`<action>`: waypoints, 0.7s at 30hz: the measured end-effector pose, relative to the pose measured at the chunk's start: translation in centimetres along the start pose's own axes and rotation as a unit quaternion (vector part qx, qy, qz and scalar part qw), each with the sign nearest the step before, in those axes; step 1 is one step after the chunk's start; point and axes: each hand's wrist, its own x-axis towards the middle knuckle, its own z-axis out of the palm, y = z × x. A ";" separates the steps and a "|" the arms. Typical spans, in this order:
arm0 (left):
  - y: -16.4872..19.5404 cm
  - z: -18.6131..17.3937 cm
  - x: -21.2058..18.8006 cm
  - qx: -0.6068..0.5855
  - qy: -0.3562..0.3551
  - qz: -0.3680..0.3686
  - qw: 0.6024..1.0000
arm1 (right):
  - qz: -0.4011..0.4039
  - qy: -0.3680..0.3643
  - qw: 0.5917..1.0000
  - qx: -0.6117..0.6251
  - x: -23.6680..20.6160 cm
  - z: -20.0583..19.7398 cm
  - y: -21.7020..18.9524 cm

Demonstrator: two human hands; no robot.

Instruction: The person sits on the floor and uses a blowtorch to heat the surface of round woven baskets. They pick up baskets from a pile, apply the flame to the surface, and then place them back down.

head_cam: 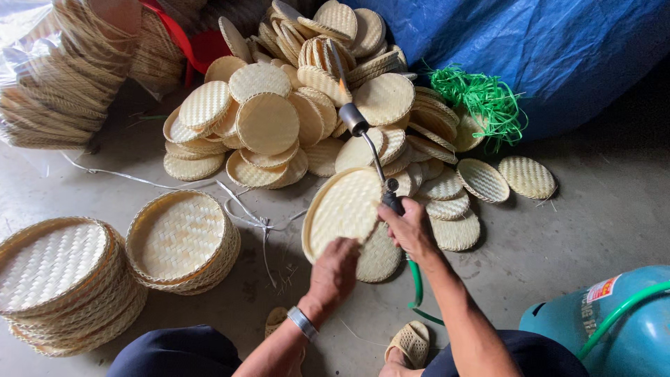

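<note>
Gripping one woven bamboo tray [343, 209] by its lower rim, left hand [335, 271] tilts it above the floor; right hand [410, 227] clasps one gas torch [366, 143]. Two tray stacks [118, 258] sit left, one loose pile [314, 105] behind, one blue gas cylinder [607, 324] right.

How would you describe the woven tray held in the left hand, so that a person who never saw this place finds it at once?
Start at the big heap of round woven lids on the concrete floor. At its near edge, the left hand holds one shallow bamboo tray tilted on its rim, beside the gas torch in the right hand. It alone stands tilted, with a raised rim; its neighbours lie flat.
</note>
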 end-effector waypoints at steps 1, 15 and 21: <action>-1.4 0.1 0.2 -0.029 0.043 -0.023 0.998 | 0.007 -0.014 1.000 0.012 -0.4 -1.1 -0.4; -11.6 -8.8 3.3 -0.451 0.063 -0.191 0.869 | 0.055 -0.132 0.975 -0.171 -6.6 -5.8 -0.3; -12.3 -9.6 3.4 -0.483 0.059 -0.177 0.856 | 0.047 -0.187 0.970 -0.146 -7.3 -5.4 -0.6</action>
